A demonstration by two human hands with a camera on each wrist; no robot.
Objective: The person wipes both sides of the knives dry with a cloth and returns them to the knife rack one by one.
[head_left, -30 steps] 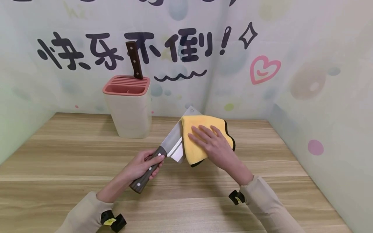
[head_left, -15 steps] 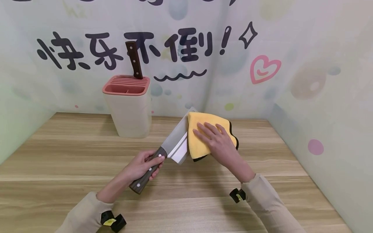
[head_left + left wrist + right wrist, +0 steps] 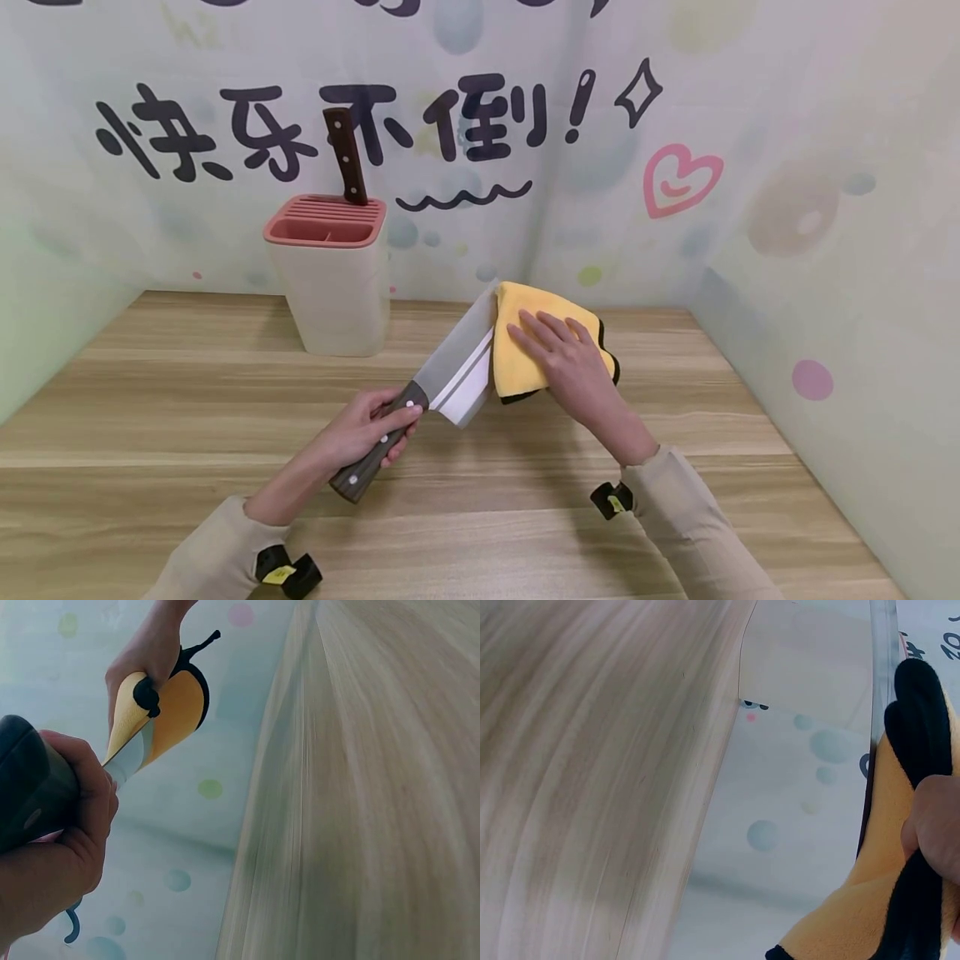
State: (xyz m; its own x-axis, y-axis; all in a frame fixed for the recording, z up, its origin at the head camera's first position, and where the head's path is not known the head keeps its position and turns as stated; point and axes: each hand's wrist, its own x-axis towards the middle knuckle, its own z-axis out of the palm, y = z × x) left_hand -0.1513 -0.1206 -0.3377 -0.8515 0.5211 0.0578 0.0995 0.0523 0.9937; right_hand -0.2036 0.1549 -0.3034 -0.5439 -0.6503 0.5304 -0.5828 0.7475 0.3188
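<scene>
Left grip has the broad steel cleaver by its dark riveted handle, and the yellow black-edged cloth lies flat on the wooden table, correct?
Not quite: the yellow black-edged cloth isn't on the wooden table; the right grip holds it folded over both sides of the broad steel cleaver, as the left wrist view shows. The left grip does have the dark riveted handle.

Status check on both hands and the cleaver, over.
Left hand gripping cleaver. Right hand holding yellow cloth around blade. No obstruction visible near either hand.
</scene>
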